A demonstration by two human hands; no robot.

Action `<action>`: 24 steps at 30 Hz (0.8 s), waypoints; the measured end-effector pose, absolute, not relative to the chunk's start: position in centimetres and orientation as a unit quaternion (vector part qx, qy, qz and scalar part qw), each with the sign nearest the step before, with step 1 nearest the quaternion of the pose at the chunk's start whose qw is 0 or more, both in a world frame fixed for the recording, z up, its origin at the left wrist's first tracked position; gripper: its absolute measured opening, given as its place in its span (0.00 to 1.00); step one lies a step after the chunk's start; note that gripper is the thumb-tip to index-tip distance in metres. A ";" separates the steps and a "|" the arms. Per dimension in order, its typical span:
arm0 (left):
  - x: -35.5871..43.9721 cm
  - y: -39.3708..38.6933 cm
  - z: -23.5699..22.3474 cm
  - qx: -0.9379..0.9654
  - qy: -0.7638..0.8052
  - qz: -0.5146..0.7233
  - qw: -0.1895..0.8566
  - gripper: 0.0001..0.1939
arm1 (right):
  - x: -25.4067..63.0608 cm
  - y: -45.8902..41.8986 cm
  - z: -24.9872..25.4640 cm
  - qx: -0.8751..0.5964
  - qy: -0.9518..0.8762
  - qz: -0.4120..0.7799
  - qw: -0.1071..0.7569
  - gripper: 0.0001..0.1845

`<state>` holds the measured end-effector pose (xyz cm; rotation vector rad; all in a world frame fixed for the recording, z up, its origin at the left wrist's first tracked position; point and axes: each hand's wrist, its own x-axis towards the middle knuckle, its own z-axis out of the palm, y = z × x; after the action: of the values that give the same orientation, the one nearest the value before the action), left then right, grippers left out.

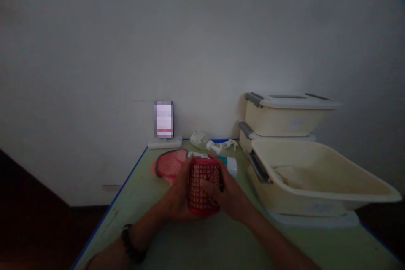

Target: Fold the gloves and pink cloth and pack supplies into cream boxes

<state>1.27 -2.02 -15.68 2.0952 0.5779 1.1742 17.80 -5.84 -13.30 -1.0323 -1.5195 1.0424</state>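
Observation:
Between my two hands is a red container (199, 198) with a gold grid pattern, upright above the green table; its exact kind is hard to tell in the dim light. My left hand (179, 196) wraps round its left side, and a dark beaded bracelet (133, 244) circles that wrist. On the opposite side my right hand (232, 197) grips it, thumb lying across the front. Behind the container lies a pink cloth (171, 164) with a dark edge. Partly hidden to its right is a lying white and teal bottle or tube (232, 166).
A screen (163, 119) on a white stand (165, 142) is at the back left. Beside it lie a clear bottle (198, 138) and white pump or spray heads (230, 144). Lidded cream bins (281, 120) are stacked at right, behind an open bin (291, 198).

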 end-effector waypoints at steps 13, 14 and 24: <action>1.4 -1.5 -16.6 0.725 0.211 0.468 0.459 0.52 | 18.9 -5.9 -14.2 -0.348 -0.624 0.485 0.504 0.46; 1.4 -1.5 -16.5 0.729 0.202 0.456 0.469 0.53 | 19.0 -5.8 -14.3 -0.351 -0.610 0.496 0.508 0.45; 1.2 -1.6 -15.7 0.776 0.245 0.439 0.382 0.45 | 18.8 -5.4 -15.1 -0.349 -0.522 0.565 0.536 0.38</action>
<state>1.20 -1.58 -15.72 1.9788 0.6243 1.1205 18.78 -5.35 -15.13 -0.8301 -1.2441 1.3445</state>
